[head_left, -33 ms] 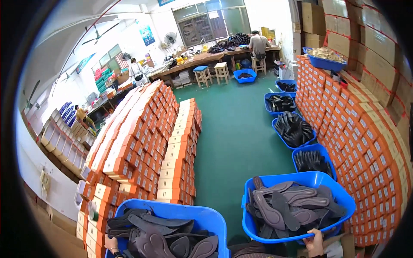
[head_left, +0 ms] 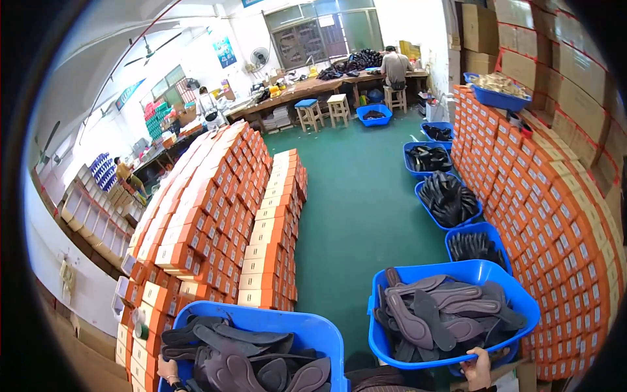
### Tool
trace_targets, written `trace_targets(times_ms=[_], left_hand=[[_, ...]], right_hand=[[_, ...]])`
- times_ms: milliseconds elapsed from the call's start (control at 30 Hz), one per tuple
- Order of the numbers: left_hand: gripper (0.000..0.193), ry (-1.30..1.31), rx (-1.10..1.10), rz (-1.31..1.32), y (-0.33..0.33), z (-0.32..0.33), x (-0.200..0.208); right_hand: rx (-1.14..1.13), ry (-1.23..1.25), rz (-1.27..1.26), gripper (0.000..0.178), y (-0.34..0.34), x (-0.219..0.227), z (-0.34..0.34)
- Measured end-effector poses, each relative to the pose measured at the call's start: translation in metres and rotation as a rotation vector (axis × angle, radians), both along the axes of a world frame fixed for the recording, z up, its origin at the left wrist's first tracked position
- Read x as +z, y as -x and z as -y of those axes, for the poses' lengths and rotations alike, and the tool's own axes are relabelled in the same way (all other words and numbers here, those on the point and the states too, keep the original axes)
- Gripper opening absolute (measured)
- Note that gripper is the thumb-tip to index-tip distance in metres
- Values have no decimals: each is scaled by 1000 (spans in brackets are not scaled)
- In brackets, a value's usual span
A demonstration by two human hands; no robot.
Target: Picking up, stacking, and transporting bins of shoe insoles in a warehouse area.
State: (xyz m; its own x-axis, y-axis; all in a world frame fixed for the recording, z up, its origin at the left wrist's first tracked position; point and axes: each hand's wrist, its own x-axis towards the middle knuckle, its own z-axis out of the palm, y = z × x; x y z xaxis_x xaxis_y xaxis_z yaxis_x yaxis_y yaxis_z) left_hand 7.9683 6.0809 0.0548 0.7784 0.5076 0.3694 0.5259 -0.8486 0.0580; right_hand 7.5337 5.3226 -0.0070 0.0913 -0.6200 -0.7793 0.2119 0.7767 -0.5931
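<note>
Two blue plastic tubs full of dark grey shoe insoles are at the near edge. At the left tub (head_left: 304,326), my left hand (head_left: 168,370) is closed on the outer left side; the tub hides part of its fingers. Heaped inside are the insoles (head_left: 232,372). My right hand (head_left: 478,368) grips the near rim of the right tub (head_left: 519,300), with fingers curled round the edge. Its insoles (head_left: 408,320) lie in a loose pile, some with stitched-looking contours.
Stacked orange shoe boxes (head_left: 215,209) rise on the left, and a wall of orange boxes (head_left: 535,215) stands right. Blue tubs of black parts (head_left: 447,199) line its foot. Green floor (head_left: 346,196) runs between. Farther back are stools (head_left: 337,108), a workbench (head_left: 287,98) and a seated person (head_left: 394,67).
</note>
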Motion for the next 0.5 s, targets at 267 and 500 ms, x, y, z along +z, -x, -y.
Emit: trace_targets(times_ms=[267,500], left_hand=[[37,-16,6,25,-224,121,-9],[47,-37,-32,-57,-466,245,13]], right_hand=[[-97,13,58,13,-233,-16,154],[-108,-56,29,12,-425,1,267]])
